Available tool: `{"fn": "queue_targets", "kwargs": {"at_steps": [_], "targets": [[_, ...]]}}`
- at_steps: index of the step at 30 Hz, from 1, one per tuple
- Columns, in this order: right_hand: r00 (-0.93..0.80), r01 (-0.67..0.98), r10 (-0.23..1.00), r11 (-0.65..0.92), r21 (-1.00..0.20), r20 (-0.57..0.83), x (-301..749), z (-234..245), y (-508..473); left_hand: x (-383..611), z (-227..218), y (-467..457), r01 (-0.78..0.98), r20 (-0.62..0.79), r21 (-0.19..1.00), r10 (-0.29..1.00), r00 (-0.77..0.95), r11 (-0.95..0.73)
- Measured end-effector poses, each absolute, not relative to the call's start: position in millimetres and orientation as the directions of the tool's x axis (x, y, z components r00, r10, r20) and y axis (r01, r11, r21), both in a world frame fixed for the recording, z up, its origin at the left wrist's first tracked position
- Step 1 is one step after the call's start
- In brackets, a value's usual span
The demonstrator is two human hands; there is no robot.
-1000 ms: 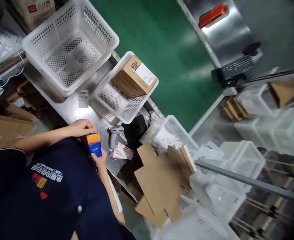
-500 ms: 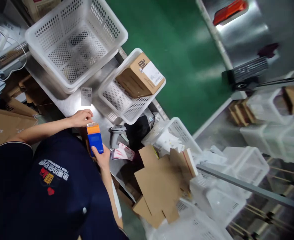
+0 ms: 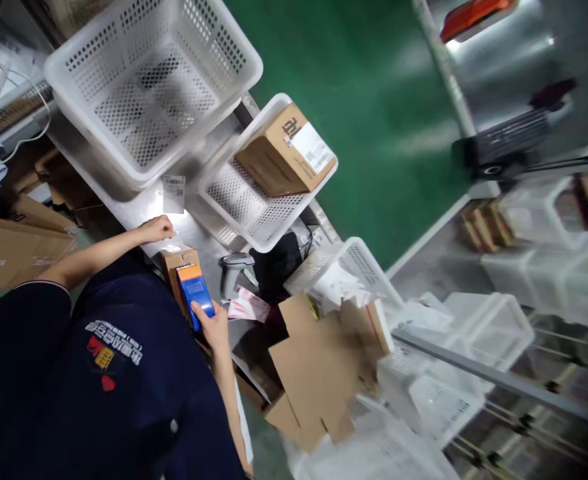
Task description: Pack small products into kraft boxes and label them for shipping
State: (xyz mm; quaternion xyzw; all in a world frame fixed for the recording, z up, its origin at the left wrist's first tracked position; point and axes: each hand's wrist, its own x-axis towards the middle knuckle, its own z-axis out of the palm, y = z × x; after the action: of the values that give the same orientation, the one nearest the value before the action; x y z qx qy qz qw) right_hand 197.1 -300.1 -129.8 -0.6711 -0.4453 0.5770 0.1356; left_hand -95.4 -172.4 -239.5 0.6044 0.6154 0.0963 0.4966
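Observation:
In my right hand (image 3: 215, 327) is a blue and orange tape dispenser (image 3: 195, 295), gripped around its lower end. It lies over a small brown cardboard box (image 3: 188, 257) that stands against my body at the table's edge. Clear, shiny tape (image 3: 173, 247) shows on the box's far end. My left hand (image 3: 158, 229) is closed just beyond that end, its fingers curled; whether it pinches anything is hidden. A white printed label (image 3: 174, 194) lies on the metal table (image 3: 197, 230) past my left hand.
A large white basket (image 3: 139, 177) stands on the table. Beside it, a smaller basket (image 3: 269, 243) holds a labelled carton (image 3: 287, 150). A grey barcode scanner (image 3: 235, 270) and red-and-white paper (image 3: 248, 305) lie right of my hands. Flattened cardboard (image 3: 319, 367) is at the lower right.
The tape dispenser has drawn back from the box's far end, uncovering tape there. My left hand has moved slightly left, away from the dispenser, and its fingers are more curled.

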Motion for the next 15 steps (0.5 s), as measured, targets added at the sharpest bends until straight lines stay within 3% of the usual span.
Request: {"fn": "queue_targets", "kwargs": {"at_steps": [8,12,15], "targets": [[-0.063,0.425,0.731,-0.596,-0.681,-0.679,198.2,-128.9,-302.2,-77.3,-233.2,-211.7,0.717,-0.467,0.657,0.872,0.146,0.233],[-0.065,0.420,0.734,-0.595,-0.685,-0.676,196.9,-128.4,-302.8,-76.8,-232.3,-222.3,0.471,-0.423,0.859,0.794,0.437,0.198],[-0.064,0.419,0.746,-0.583,-0.696,-0.663,194.6,-128.3,-304.3,-72.5,-239.8,-235.6,0.311,-0.458,0.887,0.733,0.503,0.341]]}}
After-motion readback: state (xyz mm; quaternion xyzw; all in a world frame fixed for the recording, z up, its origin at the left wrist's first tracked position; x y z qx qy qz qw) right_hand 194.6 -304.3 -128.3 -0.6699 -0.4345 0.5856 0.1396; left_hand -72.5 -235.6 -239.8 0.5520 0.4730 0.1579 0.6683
